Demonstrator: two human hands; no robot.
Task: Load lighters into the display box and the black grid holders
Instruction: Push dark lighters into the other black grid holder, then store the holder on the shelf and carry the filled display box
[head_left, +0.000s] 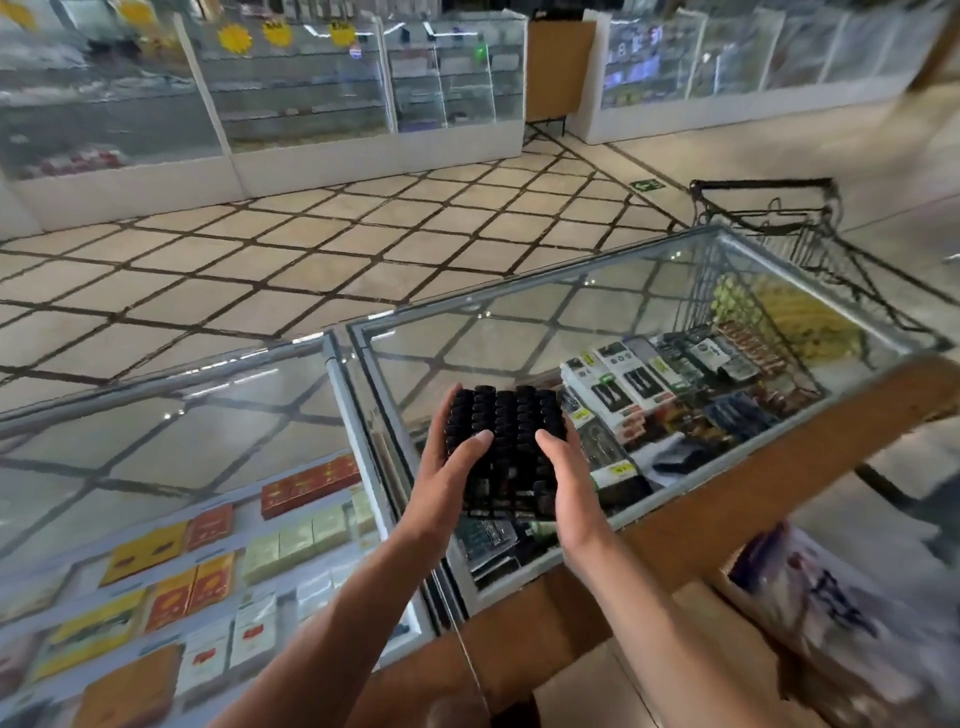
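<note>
While both forearms reach in from the near edge, the left hand and right hand grip a black holder by its sides, thumbs curled over its top. Dark rounded tops fill its cells. It is held over the glass counter. Beyond are a cart, the tiled floor and display cases.

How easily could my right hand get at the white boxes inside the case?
Probably not: the glass top covers the white boxes, and the right hand is gripping the black grid holder.
</note>
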